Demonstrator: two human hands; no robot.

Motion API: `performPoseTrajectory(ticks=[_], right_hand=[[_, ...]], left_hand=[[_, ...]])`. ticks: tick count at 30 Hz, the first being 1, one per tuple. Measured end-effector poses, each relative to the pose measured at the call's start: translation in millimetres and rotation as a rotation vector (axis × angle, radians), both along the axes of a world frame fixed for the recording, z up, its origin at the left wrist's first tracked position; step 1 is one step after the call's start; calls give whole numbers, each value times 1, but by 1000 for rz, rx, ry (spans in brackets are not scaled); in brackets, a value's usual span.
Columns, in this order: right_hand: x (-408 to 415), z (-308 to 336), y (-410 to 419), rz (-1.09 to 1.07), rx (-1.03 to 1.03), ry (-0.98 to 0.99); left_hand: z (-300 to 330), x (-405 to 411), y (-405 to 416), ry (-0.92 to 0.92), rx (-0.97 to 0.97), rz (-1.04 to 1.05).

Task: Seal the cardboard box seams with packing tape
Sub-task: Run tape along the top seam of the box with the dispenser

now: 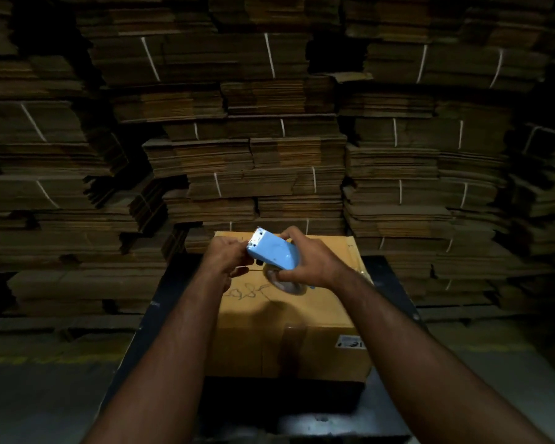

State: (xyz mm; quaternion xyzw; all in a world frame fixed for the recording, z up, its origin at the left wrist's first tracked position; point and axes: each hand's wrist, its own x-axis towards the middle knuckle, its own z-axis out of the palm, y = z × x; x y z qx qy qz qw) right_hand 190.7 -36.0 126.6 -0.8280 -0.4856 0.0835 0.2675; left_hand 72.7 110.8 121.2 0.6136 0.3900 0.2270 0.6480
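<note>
A closed brown cardboard box stands on a dark table, with scribbled writing on its top and a small label on its front right. Above the box top I hold a light blue tape dispenser with a toothed blade at its upper left end and a clear tape roll underneath. My right hand grips the dispenser body and roll. My left hand pinches at the dispenser's blade end; whether it holds the tape's loose end I cannot tell.
The dark table carries the box and runs toward me. Behind it rises a wall of stacked flat cardboard bundles tied with white string. Grey floor lies to the left and right.
</note>
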Motion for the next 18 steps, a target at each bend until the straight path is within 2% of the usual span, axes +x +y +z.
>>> performPoseTrajectory(ticks=[4,9,15,18], right_hand=[[26,4,5,60,-7,-106],[73,5,1,163,-87,-126],[98,-2,35,299,-170,-112],[105,-12,48,313,-238,-98]], left_hand=[[-1,20,7,-12,109,61],[-13,25,35,34,37,189],[-35,14,70,126,-65,364],[-48,11,82,194,-19,475]])
